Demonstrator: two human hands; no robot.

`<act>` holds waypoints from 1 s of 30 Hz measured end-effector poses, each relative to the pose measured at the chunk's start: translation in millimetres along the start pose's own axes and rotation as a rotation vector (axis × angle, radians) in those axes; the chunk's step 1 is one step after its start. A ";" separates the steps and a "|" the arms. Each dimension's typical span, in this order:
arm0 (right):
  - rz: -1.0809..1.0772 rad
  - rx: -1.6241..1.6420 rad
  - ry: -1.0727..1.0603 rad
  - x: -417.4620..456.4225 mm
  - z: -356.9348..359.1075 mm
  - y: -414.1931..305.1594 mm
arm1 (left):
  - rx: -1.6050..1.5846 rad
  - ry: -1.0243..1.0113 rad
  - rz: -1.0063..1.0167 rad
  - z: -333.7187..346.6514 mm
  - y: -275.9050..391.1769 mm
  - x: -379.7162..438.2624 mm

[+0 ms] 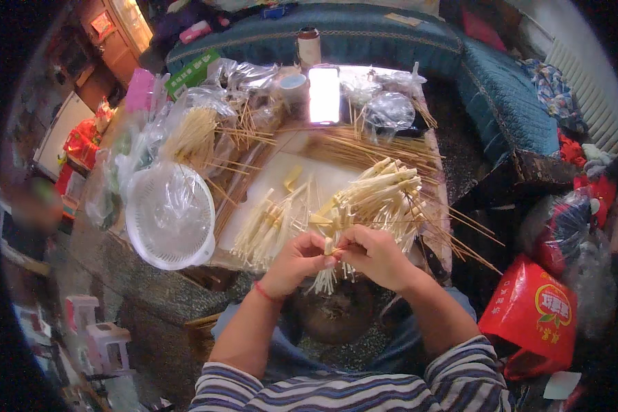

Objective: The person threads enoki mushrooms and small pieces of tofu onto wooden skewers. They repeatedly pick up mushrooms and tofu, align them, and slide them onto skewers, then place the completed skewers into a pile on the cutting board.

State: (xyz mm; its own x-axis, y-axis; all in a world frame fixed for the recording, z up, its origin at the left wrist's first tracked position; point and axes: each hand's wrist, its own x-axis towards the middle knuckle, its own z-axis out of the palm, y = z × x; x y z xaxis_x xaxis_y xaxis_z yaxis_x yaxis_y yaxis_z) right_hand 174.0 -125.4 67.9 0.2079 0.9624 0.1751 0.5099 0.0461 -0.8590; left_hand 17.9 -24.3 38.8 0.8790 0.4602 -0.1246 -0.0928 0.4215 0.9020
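Note:
Over the near edge of the table, my left hand pinches a small bundle of enoki mushrooms with a pale yellow band around its upper end. The bundle's thin stems and caps hang below my fingers. My right hand meets it at the band, its fingertips closed on what looks like a thin bamboo skewer, mostly hidden. Just beyond my hands, more enoki bundles lie on a white board. A larger heap of enoki is piled at the right. A loose yellow strip rests on the board.
Bamboo skewers lie across the table's far right, some jutting past its edge. A white plastic colander sits at left beside plastic bags. A lit phone and a cup stand behind. A red bag is at right.

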 end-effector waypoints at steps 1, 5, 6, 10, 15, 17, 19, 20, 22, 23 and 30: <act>-0.043 0.082 0.033 -0.9 1.0 3.1 | -0.003 -0.003 0.012 1.1 0.9 -0.6; 0.140 0.164 0.052 -5.4 -12.8 6.5 | 0.223 -0.056 -0.101 5.8 9.6 2.9; 0.115 0.091 0.056 -4.8 -20.3 8.3 | 0.301 -0.124 -0.054 4.7 9.7 6.9; 0.053 0.004 0.046 -11.1 -19.0 18.3 | 0.301 -0.210 0.055 29.5 13.5 7.6; 0.029 0.141 0.062 -13.5 -16.1 11.6 | 0.490 -0.124 0.056 22.1 0.3 7.2; 0.063 0.220 0.047 -13.7 -15.8 12.6 | 0.397 -0.050 0.023 24.8 2.1 5.0; 0.116 0.230 0.017 -13.3 -15.0 16.7 | 0.181 0.037 0.026 27.7 1.3 4.8; 0.124 0.252 0.021 -12.7 -13.5 16.0 | 0.095 0.024 0.031 26.8 1.3 4.4; 0.138 0.296 0.026 -11.3 -10.5 12.9 | 0.146 -0.034 -0.021 19.6 0.6 2.4; 0.170 0.254 0.024 -11.2 -9.0 10.9 | 0.173 -0.063 -0.046 15.3 -0.5 1.3; 0.209 0.676 0.221 40.7 1.3 -9.3 | 0.094 0.018 0.100 2.8 9.0 5.2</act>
State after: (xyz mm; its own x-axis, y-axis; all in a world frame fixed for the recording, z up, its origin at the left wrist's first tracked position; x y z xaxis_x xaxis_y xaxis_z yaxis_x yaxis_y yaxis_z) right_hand 176.7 -86.3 82.4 0.4439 0.8961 0.0067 -0.1694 0.0912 -0.9813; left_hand 22.9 -20.3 47.3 0.8591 0.5104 -0.0386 -0.1346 0.2981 0.9450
